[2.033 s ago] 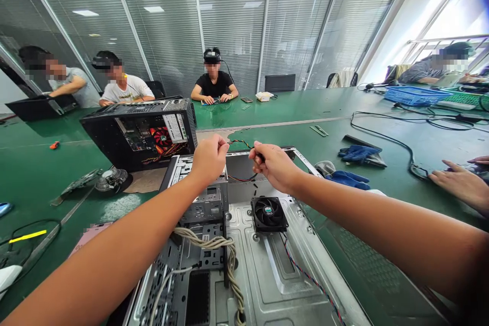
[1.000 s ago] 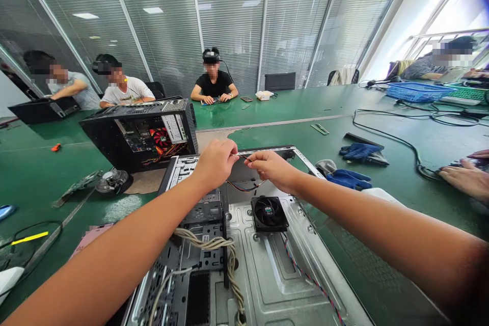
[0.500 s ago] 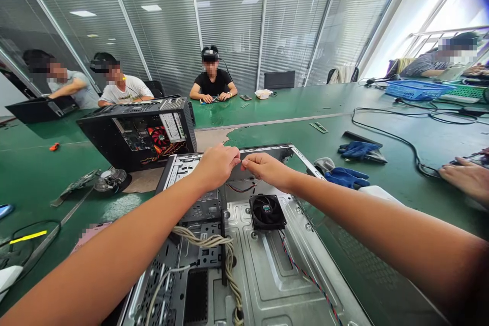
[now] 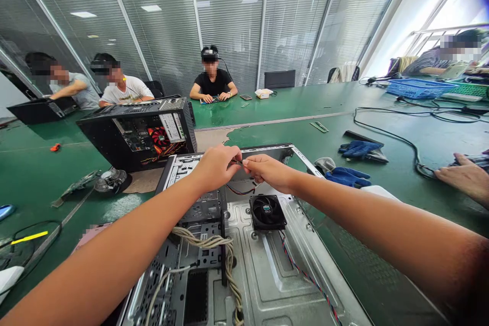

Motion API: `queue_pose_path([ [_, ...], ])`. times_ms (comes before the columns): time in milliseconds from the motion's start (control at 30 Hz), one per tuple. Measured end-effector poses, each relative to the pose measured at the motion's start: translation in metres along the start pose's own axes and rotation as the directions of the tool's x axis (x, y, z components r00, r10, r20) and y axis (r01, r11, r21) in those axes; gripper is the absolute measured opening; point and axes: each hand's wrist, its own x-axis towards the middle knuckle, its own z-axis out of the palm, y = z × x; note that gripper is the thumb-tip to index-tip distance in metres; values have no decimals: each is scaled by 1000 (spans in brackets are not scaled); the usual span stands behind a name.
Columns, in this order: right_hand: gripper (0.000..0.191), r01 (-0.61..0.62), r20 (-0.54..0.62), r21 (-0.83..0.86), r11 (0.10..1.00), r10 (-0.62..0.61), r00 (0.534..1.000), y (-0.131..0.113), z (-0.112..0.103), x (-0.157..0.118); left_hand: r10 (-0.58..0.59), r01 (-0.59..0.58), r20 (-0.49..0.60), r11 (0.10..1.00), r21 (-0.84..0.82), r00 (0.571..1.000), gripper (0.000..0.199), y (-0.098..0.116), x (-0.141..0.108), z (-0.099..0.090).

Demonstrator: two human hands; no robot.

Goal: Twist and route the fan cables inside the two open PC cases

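Note:
Above the far end of an open metal computer case (image 4: 263, 275), my two hands meet with fingertips almost touching. My left hand (image 4: 214, 167) is closed in a pinch, and my right hand (image 4: 269, 172) pinches from the other side. Between them shows a thin dark piece (image 4: 237, 162), too small to name, held by both. Below the hands, a black case fan (image 4: 267, 212) rests on the case floor, trailing a twisted red, blue and black lead. A dark wire bundle (image 4: 240, 191) hangs near the far wall. Twisted beige cables (image 4: 208, 239) run along the drive bays at left.
Another black computer tower (image 4: 133, 135) stands behind at left, near a CPU cooler (image 4: 111, 181). Blue gloves (image 4: 347, 177) and a memory module (image 4: 319, 127) lie at right, with a long black cable (image 4: 405, 137). Several people sit around the green table; another person's hand (image 4: 468, 175) is at far right.
The thin dark piece has come into view between my fingertips. My right hand has turned slightly, with more of its curled fingers showing. The fan and case have stayed put.

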Motion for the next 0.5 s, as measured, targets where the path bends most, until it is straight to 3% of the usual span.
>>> queue_pose_path([
  [200, 30, -71, 45, 169, 983, 65, 997, -5, 2, -4, 49, -46, -27, 992, 118, 998, 11, 3, 1, -1],
  [500, 30, -64, -7, 171, 983, 66, 998, -7, 5, -4, 49, -28, -77, 968, 251, 996, 15, 9, 0, 0],
])
